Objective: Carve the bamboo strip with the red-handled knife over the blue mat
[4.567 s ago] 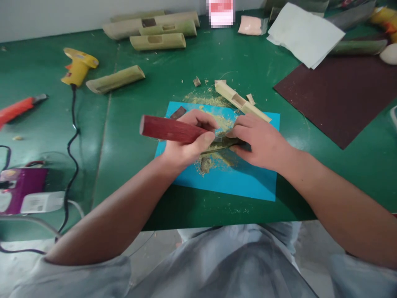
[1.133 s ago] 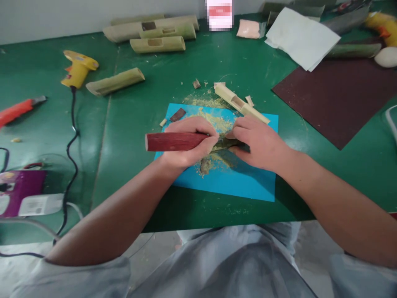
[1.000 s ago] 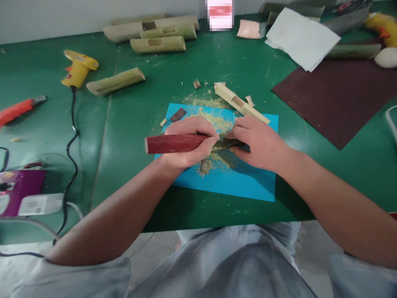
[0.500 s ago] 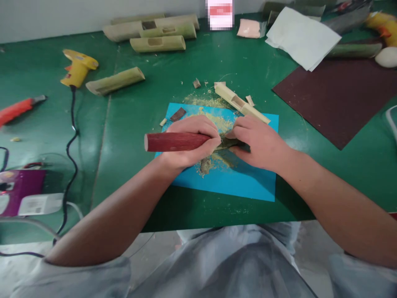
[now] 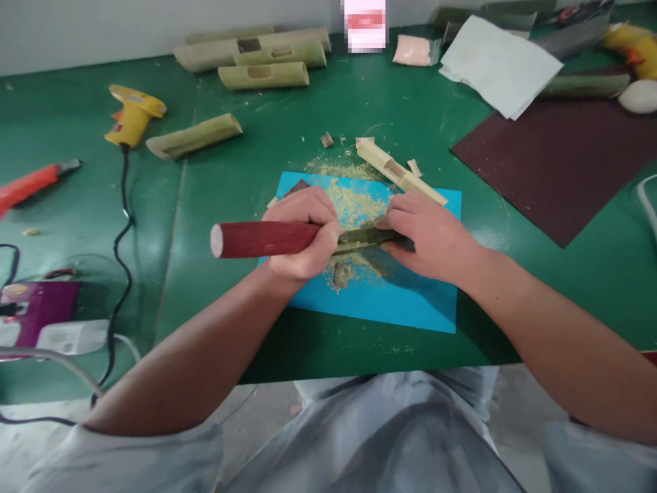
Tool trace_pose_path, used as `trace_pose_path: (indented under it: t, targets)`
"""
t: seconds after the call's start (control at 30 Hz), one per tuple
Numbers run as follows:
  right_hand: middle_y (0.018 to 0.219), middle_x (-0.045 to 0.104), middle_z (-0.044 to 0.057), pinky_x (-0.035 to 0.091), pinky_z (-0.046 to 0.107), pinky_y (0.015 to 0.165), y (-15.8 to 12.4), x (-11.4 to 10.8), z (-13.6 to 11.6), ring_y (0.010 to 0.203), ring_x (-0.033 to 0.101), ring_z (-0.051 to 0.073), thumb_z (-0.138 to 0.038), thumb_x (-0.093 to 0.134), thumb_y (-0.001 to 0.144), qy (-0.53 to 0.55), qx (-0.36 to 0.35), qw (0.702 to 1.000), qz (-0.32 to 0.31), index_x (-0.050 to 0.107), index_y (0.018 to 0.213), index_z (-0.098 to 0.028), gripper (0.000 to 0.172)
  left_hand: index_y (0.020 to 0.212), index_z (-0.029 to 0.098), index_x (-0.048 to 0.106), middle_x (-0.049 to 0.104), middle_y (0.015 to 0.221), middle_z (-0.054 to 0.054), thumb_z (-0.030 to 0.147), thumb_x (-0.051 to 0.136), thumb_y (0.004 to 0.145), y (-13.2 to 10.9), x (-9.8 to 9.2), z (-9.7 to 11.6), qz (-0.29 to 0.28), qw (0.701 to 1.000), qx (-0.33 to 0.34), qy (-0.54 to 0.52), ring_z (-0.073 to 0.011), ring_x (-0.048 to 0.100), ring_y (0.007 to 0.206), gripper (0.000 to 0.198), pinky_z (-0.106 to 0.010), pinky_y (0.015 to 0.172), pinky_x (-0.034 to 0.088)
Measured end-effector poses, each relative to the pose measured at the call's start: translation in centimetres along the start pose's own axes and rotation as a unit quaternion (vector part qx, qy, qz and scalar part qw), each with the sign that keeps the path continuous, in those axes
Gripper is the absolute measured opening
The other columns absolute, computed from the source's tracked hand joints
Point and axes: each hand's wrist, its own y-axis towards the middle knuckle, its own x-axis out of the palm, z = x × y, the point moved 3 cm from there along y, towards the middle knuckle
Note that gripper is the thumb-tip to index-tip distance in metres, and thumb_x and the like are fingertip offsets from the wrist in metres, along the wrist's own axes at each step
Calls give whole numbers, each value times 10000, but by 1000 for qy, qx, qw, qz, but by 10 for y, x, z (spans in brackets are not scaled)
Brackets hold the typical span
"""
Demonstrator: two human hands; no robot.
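Observation:
My left hand [image 5: 302, 229] is closed around the thick red wooden handle [image 5: 261, 239] of a tool, its round butt pointing left. The tool's working end is hidden by my fingers. My right hand [image 5: 428, 236] pinches a narrow dark-green bamboo piece [image 5: 362, 237], which extends leftward to my left hand. Whether the tool touches the bamboo I cannot tell. Both hands are over a blue sheet [image 5: 400, 311] strewn with pale shavings [image 5: 354, 202]. A pale bamboo piece with a cut-out slot [image 5: 377, 155] lies just beyond my right hand.
Several cut bamboo tubes [image 5: 264, 75] line the back of the green table [image 5: 318, 103]. At left are a yellow glue gun [image 5: 134, 113], a red-handled tool [image 5: 31, 188] and a purple box [image 5: 48, 301] with cables. A brown sheet [image 5: 559, 157] and white paper [image 5: 500, 65] lie at right.
My left hand has slid left with the red-handled tool, uncovering more of the bamboo piece. My right hand stays in place. The view has shifted slightly.

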Motion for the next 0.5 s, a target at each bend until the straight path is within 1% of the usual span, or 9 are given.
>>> trace_pose_path:
  t: [0.13,0.2,0.27,0.37,0.43,0.5]
  targets:
    - [943,615,95,389,410,807,0,-1,0,943,522,271,-243,570,912,13,8,1000,-3,674,977,-182,137,612,210,559,585,585,25,160,648,783,-2,-1,-1,24,1000,-11,-7,-112,528,523,199,-291,490,371]
    - [951,616,101,392,411,806,0,-1,-1,948,526,275,-240,566,916,10,7,1000,-7,673,979,-174,141,612,201,560,600,599,20,137,627,783,-4,-2,0,30,999,-19,-9,-107,536,539,195,-284,500,385]
    - [956,616,103,390,409,796,0,-1,0,943,526,275,-236,568,912,7,5,1000,-6,668,973,-175,132,624,193,577,620,617,17,130,620,812,-4,-2,0,26,999,-33,-20,-104,558,561,203,-277,521,417]
    - [954,614,93,382,399,788,-1,0,0,934,519,264,-228,572,904,2,0,1000,3,657,967,-188,113,683,191,650,671,676,8,165,641,881,-3,-1,2,10,997,-61,-35,-113,620,630,200,-280,589,485]
    - [940,607,85,379,393,787,-1,0,-1,922,511,255,-229,570,907,-1,-5,1000,7,653,963,-191,107,748,196,707,712,735,-2,217,696,894,-1,2,3,-19,997,-67,-41,-127,659,690,148,-293,651,527]
    - [926,599,80,372,389,778,-1,-1,-1,906,504,250,-235,569,912,-2,-8,1000,5,651,955,-192,102,801,204,741,734,773,-12,263,758,876,1,4,4,-55,995,-67,-56,-137,678,718,97,-306,689,552]
